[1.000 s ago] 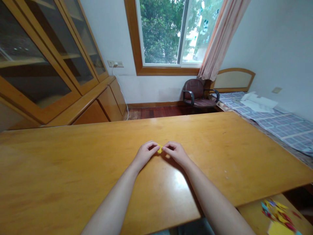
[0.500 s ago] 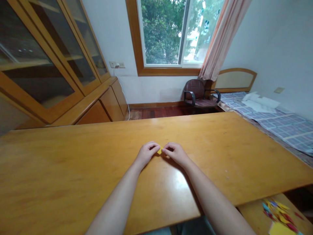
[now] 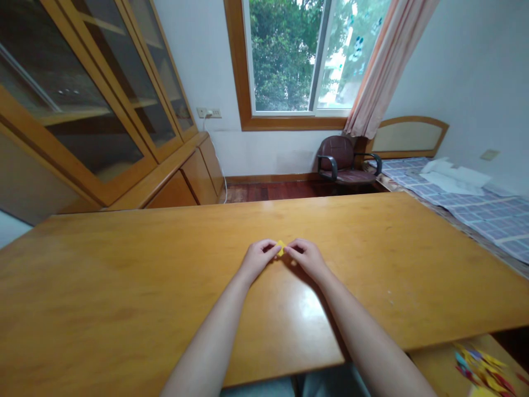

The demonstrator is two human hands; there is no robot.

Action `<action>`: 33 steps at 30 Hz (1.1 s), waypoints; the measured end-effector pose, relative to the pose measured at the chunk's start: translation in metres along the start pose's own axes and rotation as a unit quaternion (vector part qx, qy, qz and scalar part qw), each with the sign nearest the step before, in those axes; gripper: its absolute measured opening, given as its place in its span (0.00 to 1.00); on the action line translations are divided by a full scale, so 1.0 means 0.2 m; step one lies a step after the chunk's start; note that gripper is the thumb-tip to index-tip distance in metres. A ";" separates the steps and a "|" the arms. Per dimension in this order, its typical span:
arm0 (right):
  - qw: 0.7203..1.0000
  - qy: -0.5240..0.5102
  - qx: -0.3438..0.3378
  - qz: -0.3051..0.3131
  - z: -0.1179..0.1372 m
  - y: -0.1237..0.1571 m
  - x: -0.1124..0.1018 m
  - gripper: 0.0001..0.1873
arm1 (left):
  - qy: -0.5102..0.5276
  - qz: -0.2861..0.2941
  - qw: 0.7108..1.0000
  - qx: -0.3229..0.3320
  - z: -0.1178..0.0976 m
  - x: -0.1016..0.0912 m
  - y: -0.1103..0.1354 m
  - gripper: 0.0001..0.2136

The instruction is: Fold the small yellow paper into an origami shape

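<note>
A small yellow piece of paper (image 3: pixel 281 248), seemingly folded, is held up just above the wooden table (image 3: pixel 165 286). My left hand (image 3: pixel 259 258) pinches its left side between thumb and fingers. On its right side, my right hand (image 3: pixel 308 257) is closed in a similar pinch. Both hands are close together near the middle of the table, and the fingertips cover part of the paper, so its exact shape is hard to tell.
An open drawer or lower surface (image 3: pixel 438 366) at the bottom right bears several colourful small pieces (image 3: pixel 485 369) and a yellow sheet (image 3: pixel 479 392). Beyond the table are a glass-door cabinet (image 3: pixel 124 187), an armchair (image 3: pixel 336 154) and a bed (image 3: pixel 475 209).
The view has turned slightly left, so everything sits further right in the picture. A little more of the yellow paper shows between my fingertips; both hands keep their pinch.
</note>
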State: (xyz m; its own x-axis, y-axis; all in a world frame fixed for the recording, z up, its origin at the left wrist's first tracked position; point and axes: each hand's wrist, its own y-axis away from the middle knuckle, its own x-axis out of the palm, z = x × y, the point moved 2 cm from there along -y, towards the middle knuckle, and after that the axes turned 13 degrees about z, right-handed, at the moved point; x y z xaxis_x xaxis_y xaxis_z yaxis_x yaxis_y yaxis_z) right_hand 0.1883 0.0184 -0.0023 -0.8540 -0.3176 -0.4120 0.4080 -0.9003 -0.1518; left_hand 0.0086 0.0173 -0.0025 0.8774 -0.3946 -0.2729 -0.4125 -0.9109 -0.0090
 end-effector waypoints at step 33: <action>1.000 0.004 0.001 -0.019 -0.01 0.01 0.01 0.13 | 0.007 -0.025 1.000 0.005 0.00 -0.02 0.01 0.12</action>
State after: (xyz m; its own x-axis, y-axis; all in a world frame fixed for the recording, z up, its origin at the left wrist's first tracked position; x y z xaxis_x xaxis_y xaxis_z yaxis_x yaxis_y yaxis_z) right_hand 0.1880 0.0174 -0.0046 -0.8664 -0.2801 -0.4134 0.3741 -0.9124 -0.1658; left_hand 0.0034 0.0166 -0.0011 0.9008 -0.3495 -0.2576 -0.3693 -0.9288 -0.0315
